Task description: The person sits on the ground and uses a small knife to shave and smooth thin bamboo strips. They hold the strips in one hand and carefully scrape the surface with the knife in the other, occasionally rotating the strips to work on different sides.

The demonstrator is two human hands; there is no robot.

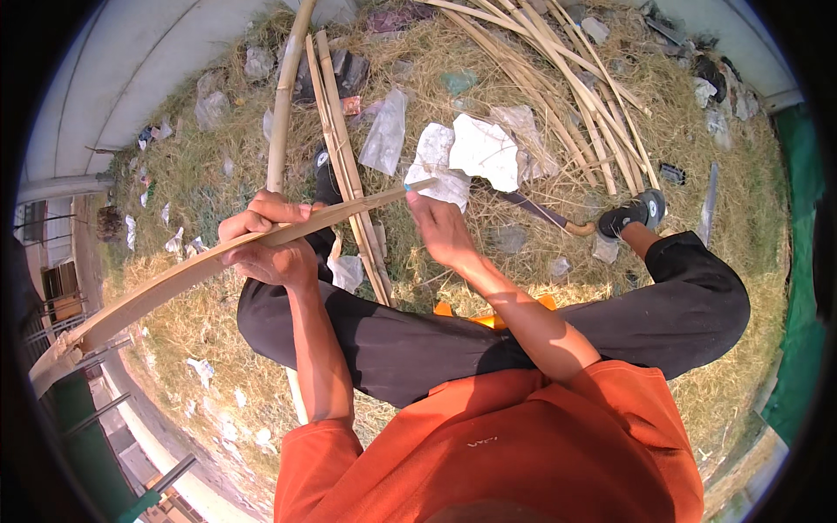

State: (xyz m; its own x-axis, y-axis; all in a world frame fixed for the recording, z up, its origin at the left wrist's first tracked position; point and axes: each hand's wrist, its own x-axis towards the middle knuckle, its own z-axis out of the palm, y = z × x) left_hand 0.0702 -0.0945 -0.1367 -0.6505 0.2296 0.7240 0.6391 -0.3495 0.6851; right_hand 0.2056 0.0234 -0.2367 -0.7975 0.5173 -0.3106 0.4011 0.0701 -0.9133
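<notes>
A long split bamboo strip [174, 275] slants across in front of me, its wide end at the lower left and its thin end near the middle. My left hand [266, 240] is wrapped round it near my left knee. At the thin end my right hand [440, 231] is closed, thumb against the strip; a small blue spot shows beside the thumb, too small to name. Behind the hands, a bamboo pole [281, 113] and narrow split bamboo pieces [344, 166] lie lengthwise. To the right of my right hand rests a dark-bladed knife [539, 212] with a wooden handle.
A pile of bamboo strips [602, 105] lies at the far right. White sheets [484, 150] and a clear plastic bag [384, 131] sit on dry grass [218, 322]. A long grey strip [711, 205] lies beyond my right shoe [632, 213]. A pale wall [113, 78] bounds the far left.
</notes>
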